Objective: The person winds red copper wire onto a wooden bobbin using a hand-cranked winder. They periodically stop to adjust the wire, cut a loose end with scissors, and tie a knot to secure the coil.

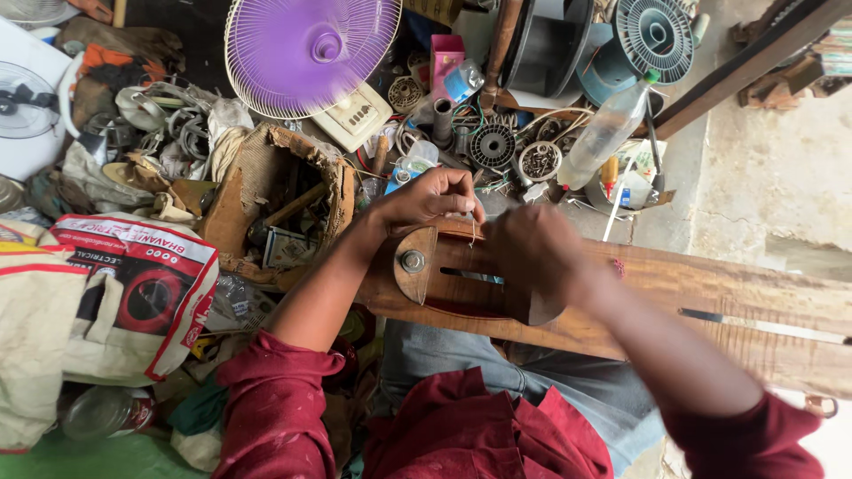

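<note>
A long wooden board (710, 293) lies across my lap, with a slot along it and a rounded wooden former (426, 262) bolted at its left end. My left hand (426, 200) pinches a thin strand of wire (473, 232) just above the former's far edge. My right hand (532, 244) is blurred and sits over the former's right part, fingers closed; what it grips is hidden. Both forearms wear dark red sleeves pushed up.
A purple fan blade in its guard (311, 49) stands at the back. A torn cardboard box of tools (275, 200) sits left of the board, a printed sack (133, 293) beyond it. A plastic bottle (608, 133), wire coils and fan parts crowd the far side.
</note>
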